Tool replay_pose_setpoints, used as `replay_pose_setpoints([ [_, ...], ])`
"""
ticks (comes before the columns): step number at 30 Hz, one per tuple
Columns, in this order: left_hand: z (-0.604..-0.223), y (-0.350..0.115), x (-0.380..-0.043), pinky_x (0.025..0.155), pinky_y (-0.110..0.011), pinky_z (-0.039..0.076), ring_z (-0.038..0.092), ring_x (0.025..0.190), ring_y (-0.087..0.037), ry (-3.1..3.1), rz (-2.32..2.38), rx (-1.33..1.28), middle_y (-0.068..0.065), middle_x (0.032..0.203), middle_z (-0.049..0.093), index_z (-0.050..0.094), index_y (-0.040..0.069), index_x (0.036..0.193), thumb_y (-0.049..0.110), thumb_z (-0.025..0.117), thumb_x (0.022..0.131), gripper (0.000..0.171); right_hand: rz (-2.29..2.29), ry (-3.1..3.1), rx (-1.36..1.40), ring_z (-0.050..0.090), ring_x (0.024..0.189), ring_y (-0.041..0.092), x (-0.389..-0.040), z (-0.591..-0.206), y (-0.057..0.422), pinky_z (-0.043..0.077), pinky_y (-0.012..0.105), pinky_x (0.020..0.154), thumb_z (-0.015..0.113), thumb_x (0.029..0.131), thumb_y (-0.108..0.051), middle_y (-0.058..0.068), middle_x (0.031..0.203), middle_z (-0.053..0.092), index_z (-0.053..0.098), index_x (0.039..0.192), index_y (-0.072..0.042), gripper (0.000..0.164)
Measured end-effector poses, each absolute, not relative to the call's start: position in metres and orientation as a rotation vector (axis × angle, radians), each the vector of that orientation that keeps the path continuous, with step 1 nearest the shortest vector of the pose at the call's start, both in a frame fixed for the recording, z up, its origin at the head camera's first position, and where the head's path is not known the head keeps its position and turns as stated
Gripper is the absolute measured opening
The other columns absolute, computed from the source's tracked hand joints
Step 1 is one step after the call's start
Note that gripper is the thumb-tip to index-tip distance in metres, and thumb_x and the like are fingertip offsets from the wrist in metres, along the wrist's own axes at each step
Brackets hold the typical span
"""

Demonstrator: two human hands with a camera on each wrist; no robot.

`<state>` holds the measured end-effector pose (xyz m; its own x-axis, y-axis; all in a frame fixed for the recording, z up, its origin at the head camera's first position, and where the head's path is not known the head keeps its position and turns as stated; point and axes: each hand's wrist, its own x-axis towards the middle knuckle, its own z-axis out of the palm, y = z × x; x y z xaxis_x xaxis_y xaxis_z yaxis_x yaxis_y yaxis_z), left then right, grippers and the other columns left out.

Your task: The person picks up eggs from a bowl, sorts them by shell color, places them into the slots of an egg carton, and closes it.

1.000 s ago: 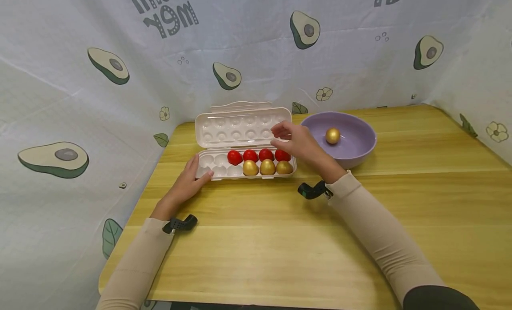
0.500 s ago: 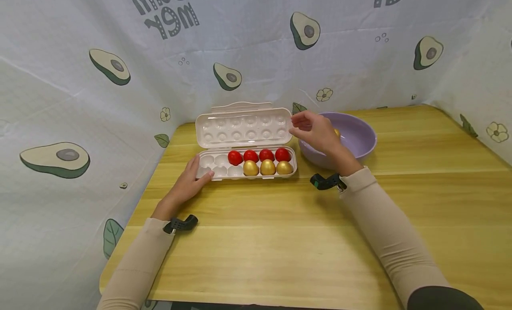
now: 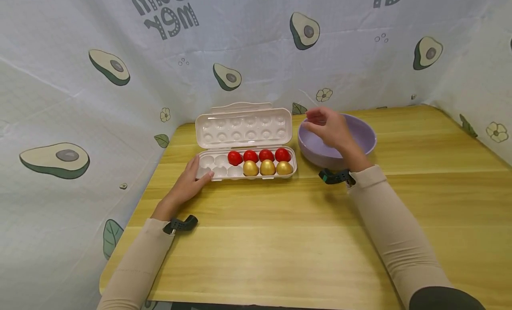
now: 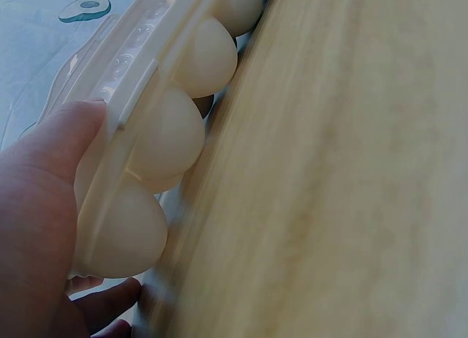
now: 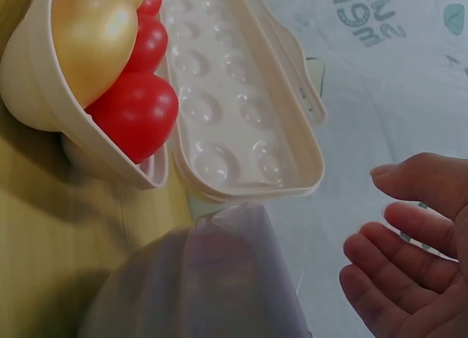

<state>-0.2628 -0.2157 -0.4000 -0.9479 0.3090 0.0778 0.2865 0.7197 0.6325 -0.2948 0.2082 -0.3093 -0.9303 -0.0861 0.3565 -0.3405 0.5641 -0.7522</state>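
Observation:
A cream plastic egg carton (image 3: 244, 127) lies with its lid raised at the back of the table. Several red eggs (image 3: 266, 155) sit along its rear row, and three gold eggs (image 3: 267, 167) fill front cups at the right. My left hand (image 3: 187, 182) grips the carton's left end, with the thumb (image 4: 82, 122) on the rim and fingers around the end. Over the purple bowl (image 3: 320, 159) hovers my right hand (image 3: 331, 129), fingers relaxed and holding nothing. The bowl's inside is partly hidden by this hand; no egg shows in it.
The wooden table (image 3: 256, 248) extends in front and to the right. A white curtain (image 3: 264, 43) printed with avocados hangs close behind the carton and bowl. Bare cups (image 3: 221, 160) show at the carton's left.
My right hand has moved right, from above the carton's right end to above the bowl. The gold egg seen earlier in the bowl is now out of sight. The left hand stays put.

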Motion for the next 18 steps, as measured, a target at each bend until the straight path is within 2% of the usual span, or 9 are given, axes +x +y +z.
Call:
replay_pose_setpoints([
  [4, -0.399, -0.216, -0.263, 0.108, -0.045, 0.01, 0.005, 0.136, -0.025, 2.898, 1.05, 0.496, -0.007, 0.15, 0.0, -0.002, 0.01, 0.145, 0.057, 0.044, 0.087, 0.088, 1.283, -2.538, 0.317, 0.056, 0.102, 0.02, -0.295, -0.307, 0.214, 0.044, 0.037, 0.088, 0.065, 0.082, -0.035, 0.009, 0.112, 0.059, 0.055, 0.117, -0.008, 0.046],
  [18, -0.401, -0.217, -0.263, 0.108, -0.045, 0.009, 0.003, 0.136, -0.023, 2.888, 1.044, 0.493, -0.005, 0.151, -0.002, -0.004, 0.013, 0.145, 0.058, 0.043, 0.086, 0.088, 1.265, -2.556, 0.232, 0.053, 0.107, 0.024, -0.295, -0.307, 0.232, 0.041, 0.04, 0.092, 0.063, 0.083, -0.036, 0.012, 0.118, 0.056, 0.053, 0.121, -0.005, 0.05],
])
